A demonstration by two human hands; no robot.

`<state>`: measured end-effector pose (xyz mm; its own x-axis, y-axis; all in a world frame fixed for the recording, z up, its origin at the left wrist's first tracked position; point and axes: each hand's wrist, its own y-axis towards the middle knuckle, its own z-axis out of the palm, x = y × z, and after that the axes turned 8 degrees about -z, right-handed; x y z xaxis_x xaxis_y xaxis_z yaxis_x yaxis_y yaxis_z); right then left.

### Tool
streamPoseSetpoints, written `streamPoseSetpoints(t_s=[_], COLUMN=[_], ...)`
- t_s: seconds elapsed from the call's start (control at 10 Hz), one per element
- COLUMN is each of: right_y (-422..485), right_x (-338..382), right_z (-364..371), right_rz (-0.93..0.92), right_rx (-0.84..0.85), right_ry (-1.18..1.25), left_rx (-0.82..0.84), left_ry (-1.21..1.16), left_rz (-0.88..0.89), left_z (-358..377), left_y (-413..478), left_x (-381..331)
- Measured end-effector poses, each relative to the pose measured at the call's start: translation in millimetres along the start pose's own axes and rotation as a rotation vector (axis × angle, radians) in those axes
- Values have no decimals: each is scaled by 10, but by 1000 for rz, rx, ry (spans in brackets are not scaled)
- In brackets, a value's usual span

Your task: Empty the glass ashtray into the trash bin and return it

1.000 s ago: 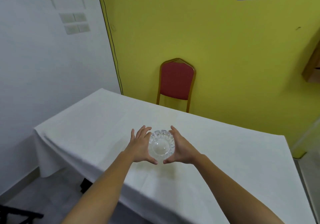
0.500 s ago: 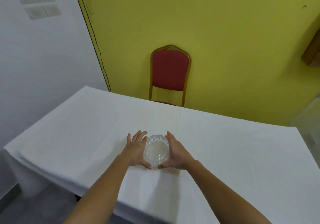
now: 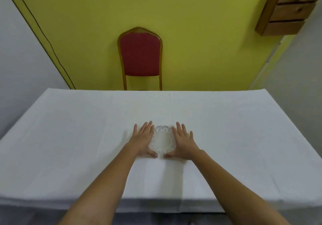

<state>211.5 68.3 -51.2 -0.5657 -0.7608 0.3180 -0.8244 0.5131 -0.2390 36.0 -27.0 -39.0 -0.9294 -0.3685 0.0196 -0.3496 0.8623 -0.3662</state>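
Observation:
The clear cut-glass ashtray (image 3: 163, 141) sits upright and empty on the white tablecloth (image 3: 69, 137), near the middle of the table. My left hand (image 3: 142, 140) lies flat against its left side and my right hand (image 3: 183, 142) against its right side. On both hands the fingers are stretched out and apart, and the thumbs nearly meet in front of the ashtray. Neither hand is closed around it. No trash bin is in view.
A red padded chair (image 3: 140, 54) with a gold frame stands behind the table's far edge against the yellow wall. A wooden drawer unit (image 3: 289, 6) hangs at the upper right. The table's near edge runs just below my forearms.
The ashtray, held cupped between both hands above the cloth, now rests on the table. My fingers have flattened out beside it. My view has swung to face the table squarely.

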Motion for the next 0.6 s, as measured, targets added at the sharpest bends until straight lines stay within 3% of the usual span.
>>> streamPoseSetpoints(t_s=[0.2, 0.6], right_y=[-14, -113], right_x=[48, 142], right_z=[-37, -437], right_rz=[53, -29], right_rx=[83, 133], right_ry=[-214, -367], left_rx=[34, 33], left_ry=[-12, 19], left_rz=[-47, -100], left_z=[9, -312], left_y=[-57, -241], left_x=[-14, -72])
